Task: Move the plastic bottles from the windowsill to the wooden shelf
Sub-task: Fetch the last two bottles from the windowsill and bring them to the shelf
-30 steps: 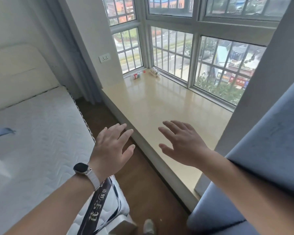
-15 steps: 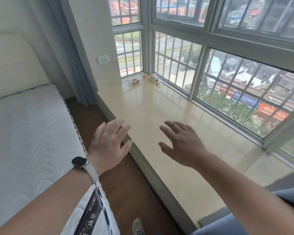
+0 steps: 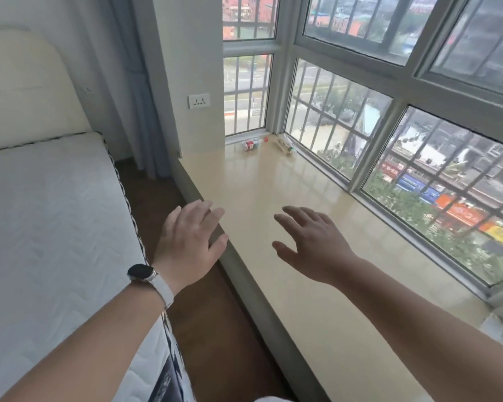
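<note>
Two plastic bottles are lying on their sides at the far end of the windowsill (image 3: 288,216), in the corner where the panes meet. The red-labelled bottle (image 3: 251,144) is lying on the left, its red cap pointing right; the clear bottle (image 3: 286,147) is lying just to its right, close along the window frame (image 3: 352,184). They are near one another, though whether they are touching cannot be told at this distance. The wooden shelf is not appearing in this view.

The left hand (image 3: 190,245) is hovering over the sill's near-left edge, fingers spread and grasping nothing; a watch (image 3: 142,272) is sitting on its wrist. The right hand (image 3: 314,245) is hovering above the sill surface, likewise spread and empty. Both are well apart from the bottles.

The step in hand is judged to be the approach. Doing it well is calling for walking further along the strip of floor (image 3: 169,198) between the mattress (image 3: 47,221) and the sill rather than overreaching. Since lying bottles are likely to roll on the glossy surface, each hand should be closing around a bottle's body from above, one per hand, rather than nudging it sideways toward the glass. Light, probably empty bottles are needing only a gentle squeeze.
</note>
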